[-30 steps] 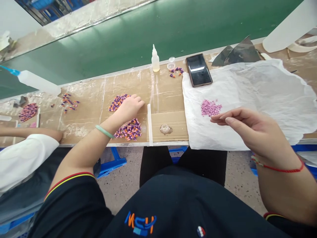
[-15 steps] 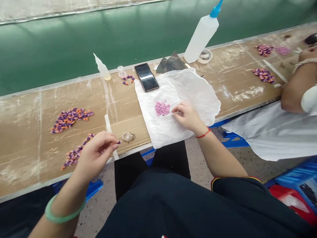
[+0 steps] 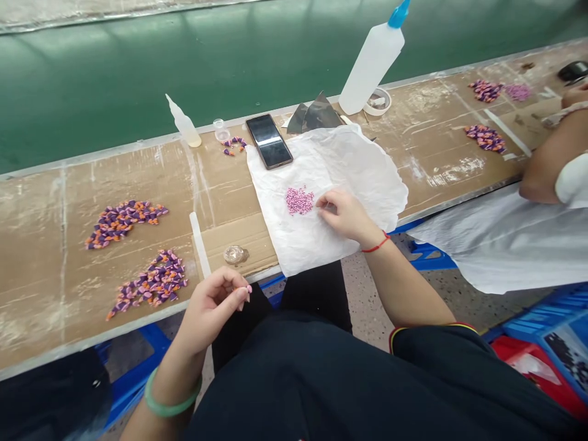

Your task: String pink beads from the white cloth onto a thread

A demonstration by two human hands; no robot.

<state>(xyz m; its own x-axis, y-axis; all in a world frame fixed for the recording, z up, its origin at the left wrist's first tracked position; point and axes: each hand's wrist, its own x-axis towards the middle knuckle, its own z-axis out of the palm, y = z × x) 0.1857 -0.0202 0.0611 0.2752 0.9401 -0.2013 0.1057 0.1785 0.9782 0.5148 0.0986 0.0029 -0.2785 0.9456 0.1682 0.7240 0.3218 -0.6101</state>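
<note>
Just off the table's front edge, my left hand [image 3: 215, 306] pinches a small pink piece [image 3: 248, 289] between thumb and forefinger. My right hand [image 3: 342, 214] rests over a white cloth [image 3: 303, 248], thumb and fingers drawn together; anything between them is too small to make out. Close to those fingertips lies a heap of tiny pink beads [image 3: 299, 201]. A small clear dish [image 3: 234, 254] sits between the hands on a piece of cardboard. Left of it are two piles of small purple, orange and pink pieces, a nearer pile [image 3: 154, 282] and a farther pile [image 3: 124, 222].
A phone [image 3: 269, 141] lies on the cloth's corner. Behind stand a small squeeze bottle [image 3: 184, 122], a large blue-capped bottle [image 3: 372, 67] and a tape roll [image 3: 378, 101]. A white strip [image 3: 200, 244] marks the table. Another person's arm [image 3: 546, 153] is at right.
My left hand has moved right and toward my body with its small piece, away from the nearer pile, which now shows fully. My right hand has hardly moved beside the beads.
</note>
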